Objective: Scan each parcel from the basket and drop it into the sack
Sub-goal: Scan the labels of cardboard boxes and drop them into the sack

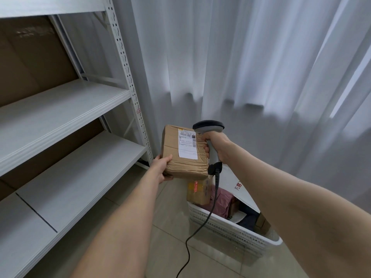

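Note:
My left hand (161, 166) grips the lower left corner of a brown cardboard parcel (172, 153) held up in the air, its white shipping label (187, 143) facing me. My right hand (215, 146) grips the handle of a grey corded barcode scanner (208, 127), whose head sits just right of the label. Below them a white perforated basket (226, 229) stands on the floor. It holds a taped brown box (197, 194), a pink bag (221, 201) and other parcels. No sack can be made out for certain.
A white metal shelf rack (66, 121) with brown backing fills the left side. White curtains (241, 67) hang behind. The scanner's black cable (192, 237) trails down over the tiled floor (170, 227). A white sheet with red print (239, 185) leans over the basket.

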